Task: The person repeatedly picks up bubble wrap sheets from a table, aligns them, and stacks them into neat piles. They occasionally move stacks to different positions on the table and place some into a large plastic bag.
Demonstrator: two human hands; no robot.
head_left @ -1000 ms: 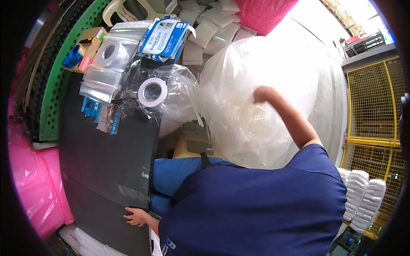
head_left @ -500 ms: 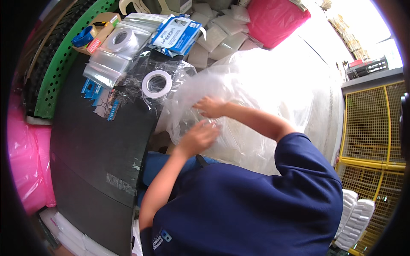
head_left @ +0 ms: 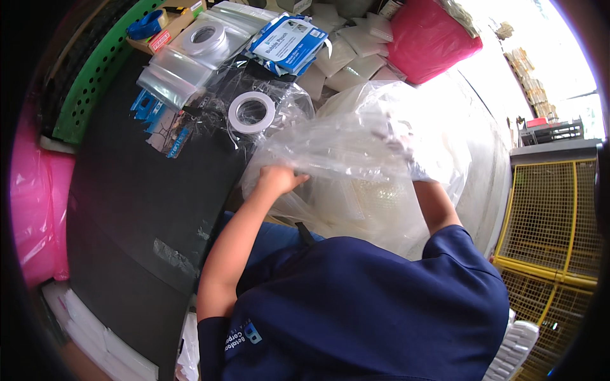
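A large clear plastic bag (head_left: 337,149) is spread in front of me, its mouth facing my body. My left hand (head_left: 277,180) grips the bag's near left edge, the thumb pointing right and the fingers mostly hidden by film. My right hand (head_left: 401,147) reaches inside under the raised upper film; it shows only hazily through the plastic, so its fingers cannot be made out. Pale bubble-wrap pouches (head_left: 380,200) show inside the bag, below the lifted film.
A black table (head_left: 140,209) on the left carries a white tape roll (head_left: 251,112), another tape roll (head_left: 204,38), clear plastic sleeves (head_left: 175,79) and a blue-white packet (head_left: 289,44). Bubble pouches (head_left: 343,54) lie piled beyond. A pink bundle (head_left: 429,41) and yellow mesh cage (head_left: 540,216) stand right.
My hands have moved apart. The right has gone rightward and into the bag, lifting its upper film; the left has moved slightly left and up onto the bag's edge. The view has shifted.
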